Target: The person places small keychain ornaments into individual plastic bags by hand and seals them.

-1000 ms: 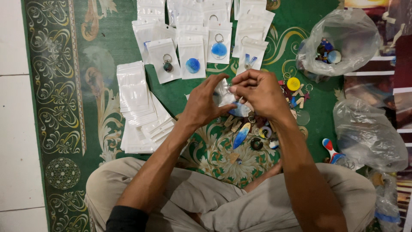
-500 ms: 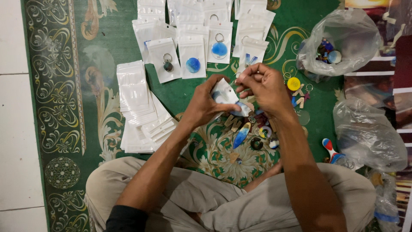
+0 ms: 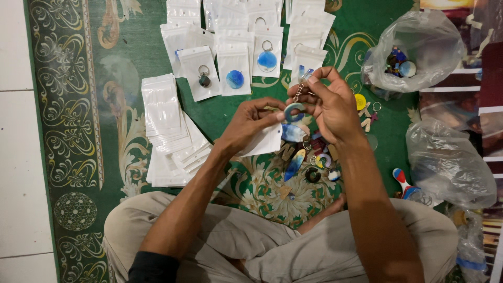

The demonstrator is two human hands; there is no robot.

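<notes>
Floor tiles: pale tiles [image 3: 15,131] run down the far left edge, beside the rug.
Rug: a green patterned rug [image 3: 73,131] carries everything; the person sits cross-legged at its lower edge.
Empty pouches: a stack of small clear zip pouches [image 3: 165,126] lies fanned on the rug, left of the hands.
Filled pouches: rows of pouches [image 3: 234,68] with one keychain in each lie above the hands, among them a dark charm [image 3: 204,79] and round blue discs.
Left hand: the left hand [image 3: 251,123] grips an empty white pouch [image 3: 264,140] between thumb and fingers, its fingertips touching the ring-shaped charm.
Keychain: a grey-blue ring charm [image 3: 293,111] on a short metal chain is held in the air between both hands, over the loose pile.
Right hand: the right hand [image 3: 332,107] is clenched on the keychain's chain, pinched at the fingertips near the top.
Loose keychains: a pile of coloured charms [image 3: 309,154] lies on the rug just under the hands.
Clear bags: one plastic bag [image 3: 419,50] with charms inside sits at upper right; a second crumpled one [image 3: 450,162] lies below it.
</notes>
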